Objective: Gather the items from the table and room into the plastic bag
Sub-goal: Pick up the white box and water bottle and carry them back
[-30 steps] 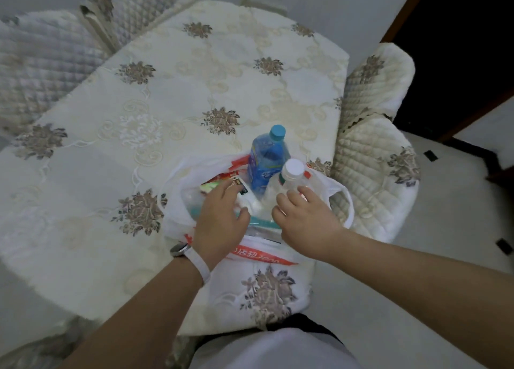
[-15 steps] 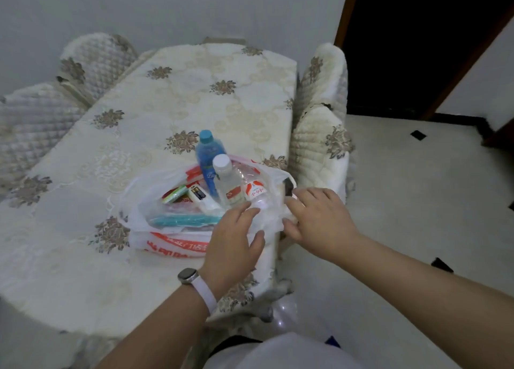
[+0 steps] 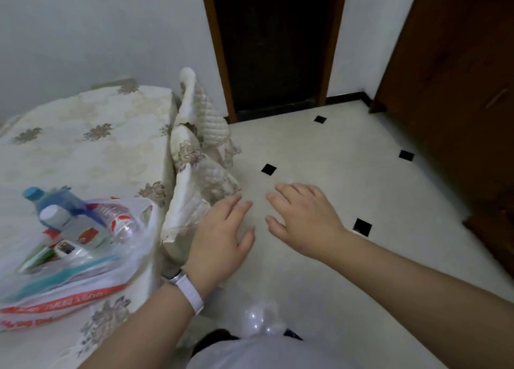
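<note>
**Hands lifted off the bag, view turned toward the floor**

The plastic bag has been released: half a second ago both hands were at its right edge, and now it lies alone on the counter at the lower left of the frame. The left hand and the right hand are held open and empty, fingers spread, over the tiled floor at centre frame, near each other but apart. The view has been swung from the counter to the right, toward the doorway. From this it is judged that the counter items are packed and the rest of the room is about to be searched.

Inside the bag, two bottles are counted: one blue-capped bottle and one white-capped bottle. One teal strip-like item and some small packets are seen too, too blurred to count. Two covered chairs stand just beside the counter. One crumpled clear plastic lies on the floor at the lower centre.
</note>
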A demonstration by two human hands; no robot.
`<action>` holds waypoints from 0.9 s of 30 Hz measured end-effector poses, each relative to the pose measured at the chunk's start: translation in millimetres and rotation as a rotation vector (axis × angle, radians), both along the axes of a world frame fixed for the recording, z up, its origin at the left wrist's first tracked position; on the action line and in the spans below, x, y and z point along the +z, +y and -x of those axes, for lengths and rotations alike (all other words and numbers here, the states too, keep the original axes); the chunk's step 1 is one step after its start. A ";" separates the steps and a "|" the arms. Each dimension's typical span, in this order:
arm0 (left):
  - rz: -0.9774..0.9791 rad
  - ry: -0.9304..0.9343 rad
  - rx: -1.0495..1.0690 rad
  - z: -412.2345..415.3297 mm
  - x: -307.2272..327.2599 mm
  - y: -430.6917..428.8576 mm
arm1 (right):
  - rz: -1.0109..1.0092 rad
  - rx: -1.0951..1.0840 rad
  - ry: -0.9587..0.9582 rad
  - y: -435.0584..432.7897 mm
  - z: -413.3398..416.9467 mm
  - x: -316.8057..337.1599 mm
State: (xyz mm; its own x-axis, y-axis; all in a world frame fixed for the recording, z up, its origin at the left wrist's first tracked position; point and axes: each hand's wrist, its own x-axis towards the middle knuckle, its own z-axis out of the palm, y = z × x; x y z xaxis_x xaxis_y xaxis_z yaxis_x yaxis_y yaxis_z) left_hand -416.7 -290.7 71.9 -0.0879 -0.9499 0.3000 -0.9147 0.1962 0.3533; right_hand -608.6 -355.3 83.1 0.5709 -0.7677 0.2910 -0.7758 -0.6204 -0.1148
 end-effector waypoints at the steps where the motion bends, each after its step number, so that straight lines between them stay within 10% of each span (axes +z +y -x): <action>1: 0.006 -0.024 -0.029 11.6 2.0 -7.7 | -0.001 -0.023 -0.008 -1.9 14.4 0.4; 14: 0.073 -0.100 -0.304 97.9 -19.7 -145.8 | -0.059 -0.296 0.025 -61.2 117.1 -13.8; 27: 0.065 0.013 -0.267 63.5 -41.2 -371.7 | -0.068 -0.331 0.176 -297.0 74.4 -11.6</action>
State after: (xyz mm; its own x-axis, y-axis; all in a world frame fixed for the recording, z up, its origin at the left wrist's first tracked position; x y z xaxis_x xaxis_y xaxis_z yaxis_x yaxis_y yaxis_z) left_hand -480.2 -662.4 30.6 -0.3286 -0.8723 0.3622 -0.8231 0.4525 0.3431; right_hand -683.0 -652.3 71.5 0.3258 -0.9331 0.1521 -0.9444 -0.3287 0.0059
